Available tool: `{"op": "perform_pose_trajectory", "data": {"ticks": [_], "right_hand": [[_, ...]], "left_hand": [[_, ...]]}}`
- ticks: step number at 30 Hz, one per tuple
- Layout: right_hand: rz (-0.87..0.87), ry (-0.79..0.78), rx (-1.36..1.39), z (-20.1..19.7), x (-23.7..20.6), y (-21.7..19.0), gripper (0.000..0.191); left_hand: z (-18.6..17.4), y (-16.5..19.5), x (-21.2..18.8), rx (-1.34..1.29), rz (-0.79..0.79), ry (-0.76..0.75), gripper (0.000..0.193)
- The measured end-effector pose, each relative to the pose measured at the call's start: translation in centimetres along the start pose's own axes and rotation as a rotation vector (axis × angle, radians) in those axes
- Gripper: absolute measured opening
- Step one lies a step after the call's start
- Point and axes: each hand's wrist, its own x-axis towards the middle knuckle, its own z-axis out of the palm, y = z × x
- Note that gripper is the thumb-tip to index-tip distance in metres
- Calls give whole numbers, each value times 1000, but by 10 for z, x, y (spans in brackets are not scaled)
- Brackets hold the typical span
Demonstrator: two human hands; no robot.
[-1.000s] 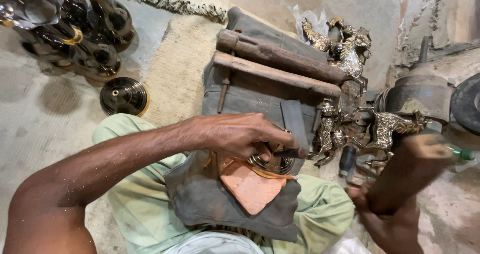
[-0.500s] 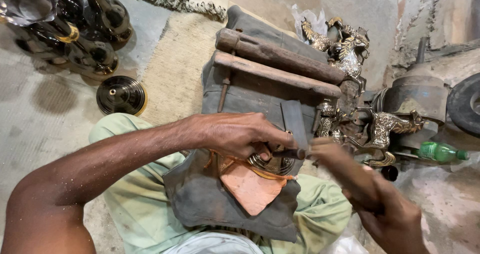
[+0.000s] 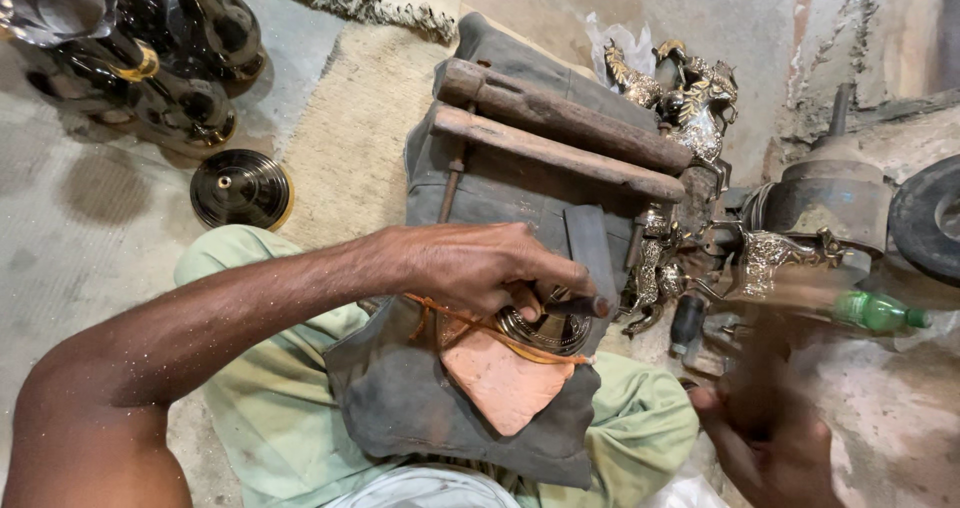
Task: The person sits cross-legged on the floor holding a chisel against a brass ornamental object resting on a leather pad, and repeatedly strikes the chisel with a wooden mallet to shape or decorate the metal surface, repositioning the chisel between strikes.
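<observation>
Two hands are in view from the head camera. The left hand (image 3: 480, 268) is laid palm down over a round, ribbed brass piece (image 3: 548, 330), with the fingers curled closed around a short dark tool (image 3: 575, 306) whose tip rests on the upper edge of the piece. The brass piece is seated on the lap, on a folded grey cloth (image 3: 420, 398), with an orange-brown leather pad (image 3: 500, 383) lying partly under it and an orange cord looped around it.

The right hand (image 3: 770, 438) is seen at the lower right, heavily blurred; a long blurred shape rises from it, but whether the fingers are closed on anything cannot be told.

Beyond the lap, two worn wooden bars (image 3: 560, 133) are laid side by side across a grey cloth-covered block. Just to the right of the bars, several ornate brass figures (image 3: 690, 98) are grouped, one of them resting against a clear plastic bag. A green plastic bottle (image 3: 880, 313) lies on its side at the right, near a dark metal housing (image 3: 825, 198); its contents cannot be made out.

At the upper left, several dark, brass-trimmed vessels (image 3: 190, 58) stand together on the floor; nothing can be seen inside them. A separate round dark dish with a brass rim (image 3: 240, 188) lies flat just beside the green-clothed knee, with a small central stud showing.
</observation>
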Motion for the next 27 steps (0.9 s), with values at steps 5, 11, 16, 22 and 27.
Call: {"op": "perform_pose_trajectory", "data": {"ticks": [5,11,16,22,27], "right_hand": [[-24,52,92,-6,3,-8,73],[50,1,97,-7,1,-4,73],[-157,73,185,-11,0,0,72],[39,52,288,-10,1,0,65],[-11,5,50,-13,4,-7,68]], "left_hand": [[-2,-1,-1,6,24,-8,47],[-3,-2,-2,-44,-24,0,55],[-4,-6,-2,-56,-30,-19,54],[-5,-10,-2,-36,21,2,55],[-5,-9,-2,-99,-85,-21,52]]}}
